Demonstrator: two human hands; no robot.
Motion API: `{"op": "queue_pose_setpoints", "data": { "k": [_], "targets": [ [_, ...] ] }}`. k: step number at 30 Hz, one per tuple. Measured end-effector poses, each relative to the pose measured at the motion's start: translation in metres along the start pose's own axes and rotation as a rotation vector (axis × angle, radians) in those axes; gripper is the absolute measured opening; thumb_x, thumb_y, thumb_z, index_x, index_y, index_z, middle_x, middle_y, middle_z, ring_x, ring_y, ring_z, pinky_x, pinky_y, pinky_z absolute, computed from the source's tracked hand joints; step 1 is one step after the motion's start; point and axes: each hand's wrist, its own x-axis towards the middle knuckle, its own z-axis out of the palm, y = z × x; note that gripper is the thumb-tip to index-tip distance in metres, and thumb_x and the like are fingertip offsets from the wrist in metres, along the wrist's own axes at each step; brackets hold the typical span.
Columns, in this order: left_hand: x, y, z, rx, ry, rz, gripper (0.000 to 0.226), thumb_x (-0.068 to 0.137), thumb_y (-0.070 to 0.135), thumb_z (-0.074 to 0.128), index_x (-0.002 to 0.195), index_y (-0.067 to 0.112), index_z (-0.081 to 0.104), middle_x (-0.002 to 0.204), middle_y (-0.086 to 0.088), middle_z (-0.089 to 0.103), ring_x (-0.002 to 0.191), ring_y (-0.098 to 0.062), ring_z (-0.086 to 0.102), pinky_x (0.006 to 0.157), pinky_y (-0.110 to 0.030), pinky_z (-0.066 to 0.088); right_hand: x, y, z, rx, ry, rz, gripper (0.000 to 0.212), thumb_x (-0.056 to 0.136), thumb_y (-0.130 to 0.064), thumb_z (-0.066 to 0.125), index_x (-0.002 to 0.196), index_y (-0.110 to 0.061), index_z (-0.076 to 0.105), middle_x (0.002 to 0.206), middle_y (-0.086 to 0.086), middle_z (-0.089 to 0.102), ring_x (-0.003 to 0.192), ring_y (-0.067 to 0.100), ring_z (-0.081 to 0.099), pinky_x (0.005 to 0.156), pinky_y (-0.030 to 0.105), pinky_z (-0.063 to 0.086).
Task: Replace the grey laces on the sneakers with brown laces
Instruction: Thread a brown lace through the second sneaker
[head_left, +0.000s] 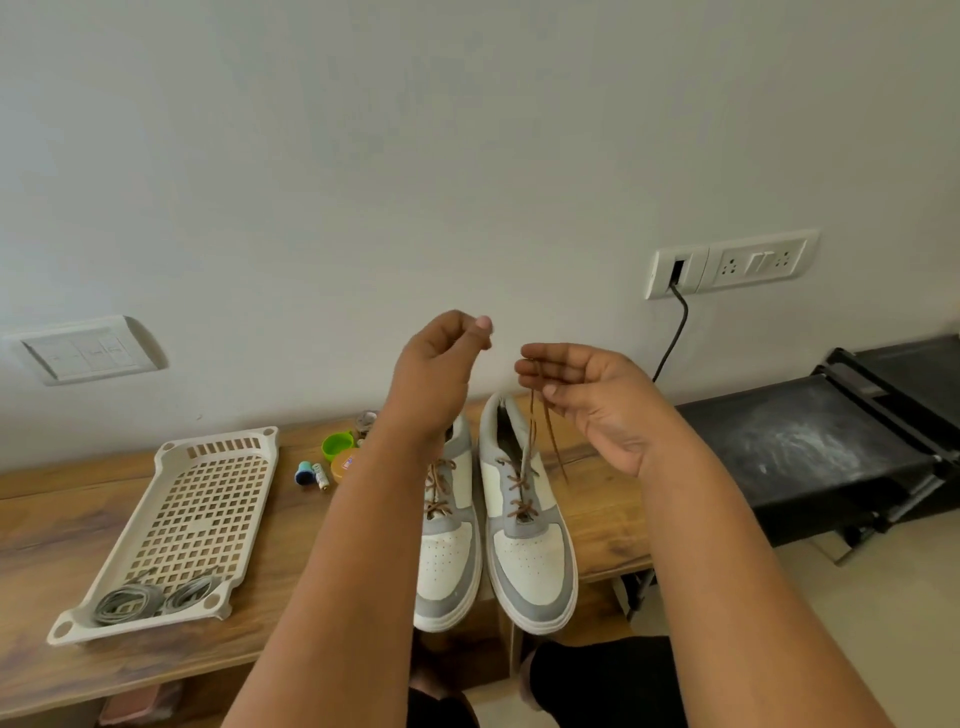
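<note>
Two white and grey sneakers stand side by side on the wooden table, toes toward me. The left sneaker (448, 551) and the right sneaker (530, 551) both carry a brown lace (519, 486) through their eyelets. My right hand (587, 400) is raised above the right sneaker, and the two loose ends of its lace hang from the fingers and thumb. My left hand (441, 369) is raised beside it with curled fingers; I cannot tell whether it holds a lace end. The grey laces (136, 601) lie coiled in the near corner of a white perforated tray (218, 452).
A green cap (337, 445), thread spools (310, 474) and a small orange tub (344, 464) sit behind the left sneaker. A black machine (810, 447) stands to the right of the table. A cable (675, 332) hangs from the wall socket behind the shoes.
</note>
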Motion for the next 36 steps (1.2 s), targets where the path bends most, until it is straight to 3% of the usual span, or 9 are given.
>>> {"op": "queue_pose_setpoints", "data": {
  "k": [4,7,11,15,22,24,28,31,36],
  "targets": [
    [0.010,-0.025,0.010,0.058,0.057,-0.039,0.025,0.098,0.027,0.058,0.094,0.004,0.068,0.088,-0.011,0.065,0.079,-0.015,0.054,0.075,-0.031,0.043,0.005,0.004,0.003,0.103,0.029,0.014,0.050,0.086,0.026,0.044,0.123,-0.004,0.061,0.112,0.013,0.070,0.101,0.019,0.070,0.081,0.026,0.058],
    [0.015,-0.057,0.003,0.249,0.094,-0.037,0.008,0.096,0.019,0.060,0.093,0.015,0.066,0.084,0.008,0.063,0.070,-0.011,0.054,0.070,-0.029,0.045,0.004,0.001,-0.004,0.169,-0.011,0.019,0.050,0.087,0.025,0.042,0.120,-0.006,0.063,0.114,0.011,0.070,0.100,0.018,0.070,0.077,0.025,0.058],
    [0.006,-0.098,0.006,0.729,-0.189,-0.008,0.022,0.093,0.009,0.058,0.104,0.027,0.066,0.106,0.009,0.062,0.091,-0.010,0.060,0.078,-0.025,0.050,0.003,-0.003,-0.016,0.148,-0.029,-0.029,0.054,0.087,0.024,0.042,0.119,-0.013,0.065,0.118,0.007,0.069,0.091,0.012,0.067,0.071,0.023,0.055],
    [-0.004,-0.137,0.030,1.060,-0.401,0.120,0.043,0.089,0.015,0.067,0.128,0.029,0.056,0.130,0.000,0.042,0.109,-0.018,0.053,0.093,-0.035,0.052,0.008,0.011,-0.027,0.169,0.134,-0.078,0.052,0.083,0.025,0.049,0.113,-0.014,0.066,0.107,0.003,0.070,0.088,0.011,0.066,0.071,0.021,0.054],
    [0.006,-0.155,0.035,1.101,-0.294,0.285,0.011,0.094,0.022,0.062,0.105,0.021,0.064,0.111,0.002,0.053,0.094,-0.016,0.057,0.073,-0.024,0.044,0.013,0.027,-0.034,-0.083,0.372,-0.166,0.039,0.070,0.022,0.070,0.093,-0.009,0.068,0.084,0.005,0.069,0.078,0.010,0.068,0.073,0.022,0.057],
    [0.006,-0.151,0.031,0.958,-0.269,0.251,0.006,0.093,0.021,0.064,0.099,0.021,0.065,0.103,0.006,0.059,0.089,-0.013,0.059,0.075,-0.027,0.050,0.013,0.027,-0.033,-0.119,0.379,-0.175,0.035,0.069,0.018,0.075,0.092,-0.008,0.068,0.083,0.005,0.069,0.075,0.007,0.068,0.072,0.019,0.056],
    [0.004,-0.124,0.022,0.298,-0.124,0.006,0.005,0.092,0.018,0.068,0.088,0.021,0.069,0.084,0.002,0.072,0.076,-0.011,0.068,0.073,-0.022,0.055,0.016,0.027,-0.031,-0.439,0.466,-0.225,0.023,0.070,-0.005,0.085,0.079,-0.020,0.070,0.077,-0.004,0.070,0.069,0.000,0.065,0.069,0.014,0.053],
    [0.006,-0.094,0.017,-0.075,0.039,-0.039,0.006,0.091,0.012,0.069,0.093,0.013,0.074,0.084,-0.002,0.076,0.076,-0.010,0.072,0.072,-0.021,0.056,0.015,0.020,-0.024,-0.671,0.448,-0.322,0.010,0.080,-0.025,0.080,0.075,-0.027,0.072,0.068,-0.012,0.069,0.066,0.001,0.064,0.065,0.011,0.050],
    [0.007,-0.055,0.014,-0.222,0.127,0.079,0.012,0.090,0.006,0.068,0.101,0.008,0.073,0.087,-0.002,0.076,0.078,-0.012,0.074,0.070,-0.015,0.053,0.012,0.001,-0.005,-0.731,0.420,-0.455,0.024,0.089,-0.038,0.067,0.089,-0.016,0.076,0.077,-0.011,0.069,0.077,0.005,0.063,0.071,0.016,0.051]
  ]
}}
